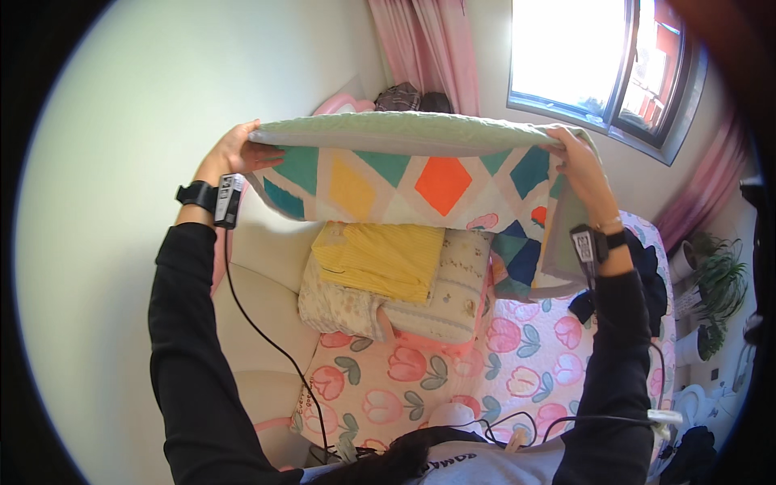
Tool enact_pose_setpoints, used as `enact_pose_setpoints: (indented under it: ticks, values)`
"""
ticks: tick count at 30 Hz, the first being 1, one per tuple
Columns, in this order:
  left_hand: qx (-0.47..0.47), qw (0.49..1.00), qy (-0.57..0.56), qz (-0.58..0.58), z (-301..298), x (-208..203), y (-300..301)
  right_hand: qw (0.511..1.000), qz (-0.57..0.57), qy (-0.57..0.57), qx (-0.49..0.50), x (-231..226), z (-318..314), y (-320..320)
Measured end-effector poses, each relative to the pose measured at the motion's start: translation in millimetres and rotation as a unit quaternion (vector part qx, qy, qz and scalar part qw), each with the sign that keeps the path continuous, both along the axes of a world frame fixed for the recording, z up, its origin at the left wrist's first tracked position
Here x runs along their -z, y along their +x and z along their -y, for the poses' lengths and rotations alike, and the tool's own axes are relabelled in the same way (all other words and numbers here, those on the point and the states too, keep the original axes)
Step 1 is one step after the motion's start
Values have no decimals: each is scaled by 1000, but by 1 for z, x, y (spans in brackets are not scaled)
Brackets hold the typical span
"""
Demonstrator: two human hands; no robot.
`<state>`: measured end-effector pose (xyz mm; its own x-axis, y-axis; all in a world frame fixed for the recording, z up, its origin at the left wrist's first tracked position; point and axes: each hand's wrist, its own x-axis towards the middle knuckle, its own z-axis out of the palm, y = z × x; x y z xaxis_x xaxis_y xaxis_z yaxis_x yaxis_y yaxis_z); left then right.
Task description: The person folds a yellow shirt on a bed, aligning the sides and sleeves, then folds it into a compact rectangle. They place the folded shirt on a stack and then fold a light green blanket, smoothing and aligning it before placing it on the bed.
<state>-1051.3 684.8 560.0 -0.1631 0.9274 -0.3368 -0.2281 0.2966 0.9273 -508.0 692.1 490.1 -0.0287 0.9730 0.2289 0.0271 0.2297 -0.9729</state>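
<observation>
A quilt (378, 182), patterned with colored diamonds on one face and pale green on the other, hangs stretched between my raised hands. My left hand (240, 151) grips its upper left corner, thumb over the edge and fingers behind. At the upper right corner, my right hand (575, 153) is closed on the quilt's edge. The right end droops lower, onto or just above the bed. Below the quilt, a folded yellow striped cloth (384, 263) lies on a stack of pale patterned bedding (440, 311).
The bed has a pink tulip-print cover (396, 404), with a cream padded headboard (263, 299) at left. Black clothing (647, 271) lies at the bed's right side. Potted plants (719, 283) stand beyond it. A dark cable (279, 360) runs from my left wrist. A window (602, 65) is at back right.
</observation>
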Motion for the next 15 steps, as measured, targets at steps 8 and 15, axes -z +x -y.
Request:
enact_pose_setpoints:
  ticks: [8,15]
  values:
    - [-55,945,306,99,-65,-17,3,963,-4,258,74,-52,-90,-23]
    - [-85,924,371,34,9,-40,-14,933,86,342,72,-85,-23,-19]
